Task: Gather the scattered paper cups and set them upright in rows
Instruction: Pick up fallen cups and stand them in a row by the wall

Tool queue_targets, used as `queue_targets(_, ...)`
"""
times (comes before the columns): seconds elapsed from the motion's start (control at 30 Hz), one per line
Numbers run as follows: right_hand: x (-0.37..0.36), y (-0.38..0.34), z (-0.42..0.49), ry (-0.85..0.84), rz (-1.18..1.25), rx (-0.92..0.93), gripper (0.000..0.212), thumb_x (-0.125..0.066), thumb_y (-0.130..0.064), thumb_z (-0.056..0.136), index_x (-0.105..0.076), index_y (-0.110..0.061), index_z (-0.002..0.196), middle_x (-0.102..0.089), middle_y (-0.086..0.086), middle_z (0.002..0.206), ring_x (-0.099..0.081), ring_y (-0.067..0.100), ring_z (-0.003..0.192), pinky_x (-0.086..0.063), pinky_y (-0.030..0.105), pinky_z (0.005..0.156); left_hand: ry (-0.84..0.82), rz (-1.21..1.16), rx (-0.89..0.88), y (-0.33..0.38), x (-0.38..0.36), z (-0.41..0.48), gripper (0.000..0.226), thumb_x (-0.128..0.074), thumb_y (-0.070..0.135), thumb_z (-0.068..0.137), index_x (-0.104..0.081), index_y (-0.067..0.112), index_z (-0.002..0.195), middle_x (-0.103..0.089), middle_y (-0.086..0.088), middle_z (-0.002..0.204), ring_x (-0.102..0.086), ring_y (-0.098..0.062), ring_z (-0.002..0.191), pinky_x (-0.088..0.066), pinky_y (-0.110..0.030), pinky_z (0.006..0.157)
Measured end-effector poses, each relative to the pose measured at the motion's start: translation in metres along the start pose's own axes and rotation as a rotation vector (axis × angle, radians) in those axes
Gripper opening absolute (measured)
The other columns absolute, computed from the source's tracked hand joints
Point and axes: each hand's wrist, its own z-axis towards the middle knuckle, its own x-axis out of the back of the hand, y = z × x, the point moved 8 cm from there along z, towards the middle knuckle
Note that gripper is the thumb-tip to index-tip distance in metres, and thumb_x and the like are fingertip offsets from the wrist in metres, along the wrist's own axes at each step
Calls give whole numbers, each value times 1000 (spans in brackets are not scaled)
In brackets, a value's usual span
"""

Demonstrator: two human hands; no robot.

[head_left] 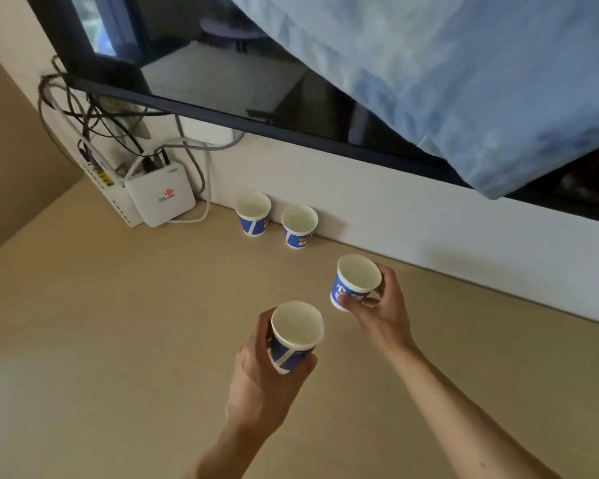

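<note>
A tan tabletop (118, 340) runs to a white wall (412, 216). Right of the white router (159, 198), two upright blue-and-white paper cups (253, 214) (298, 225) stand empty against it. My left hand (267, 371) wraps an empty cup (295, 335); my right hand (382, 302) pinches another (355, 281).

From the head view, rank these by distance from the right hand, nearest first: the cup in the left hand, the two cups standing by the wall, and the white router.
From the right hand:
1. Right wall cup, just beyond it.
2. Left-hand cup, nearer the camera; close to item 1, hard to separate.
3. Left wall cup.
4. White router, far left corner.
</note>
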Motion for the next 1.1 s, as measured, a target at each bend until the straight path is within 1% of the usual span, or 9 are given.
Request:
queue_targets(0.13,-15,11,44,16,-17,66,63,-88,-10,71,-54,-32,118,-66,-7,117,-66,15,108,-56,27,82,-37,-30,-48,-12,-13,15,57,-85,9,69,-59,35,114,-70,21,96,-67,0,91,-44,-3,66)
queue_targets(0.27,-22,14,74,66,-53,123,59,-87,-18,67,-52,-39,111,-67,-13,109,-65,-3,87,-54,16,73,-41,-41,-82,-22,-22,28,62,-86,4,65,-61,34,114,-71,20,93,-69,-2,85,-45,-5,66)
queue_targets(0.37,-28,17,88,103,-75,154,61,-87,-12,71,-53,-36,115,-67,-18,106,-64,-6,83,-55,16,74,-37,-54,-98,-29,-25,36,62,-87,6,62,-63,31,114,-72,19,91,-68,-3,83,-46,-6,67)
queue_targets(0.53,-36,19,96,138,-109,186,58,-89,-15,72,-56,-24,119,-69,-9,111,-69,10,96,-58,29,82,-8,-95,-110,-32,-21,42,61,-77,24,53,-62,37,111,-72,25,92,-68,4,85,-44,-2,65)
queue_targets(0.7,-34,20,96,204,-144,192,52,-89,-17,72,-57,-17,114,-70,-2,108,-68,18,93,-57,34,79,-20,-39,-110,-35,-22,46,66,-90,8,57,-63,38,110,-72,24,91,-68,4,84,-44,-2,64)
queue_targets(0.8,-33,19,96,215,-147,192,51,-89,-18,72,-57,-17,112,-70,-2,105,-68,20,91,-58,38,78,-20,-38,-118,-33,-20,49,65,-87,16,56,-63,39,111,-72,24,92,-68,4,87,-45,-2,66)
queue_targets(0.9,-31,20,95,208,-132,178,54,-89,-16,72,-57,-16,114,-70,-3,108,-69,18,93,-58,45,83,-18,-5,-138,-31,-21,52,67,-90,5,58,-63,36,111,-72,24,91,-68,5,87,-45,-2,66)
queue_targets(1.0,-26,19,90,196,-146,176,66,-89,-16,69,-52,-19,124,-65,-5,119,-65,14,105,-55,37,92,-16,16,-139,-27,-22,55,66,-89,2,60,-63,35,111,-72,22,90,-69,2,86,-45,-3,66)
queue_targets(1.1,-9,15,67,250,-199,219,75,-87,-11,70,-48,-13,135,-58,1,125,-57,18,113,-45,24,96,-15,3,-119,-25,-25,59,64,-89,7,62,-61,37,111,-71,25,93,-68,4,87,-45,-2,66)
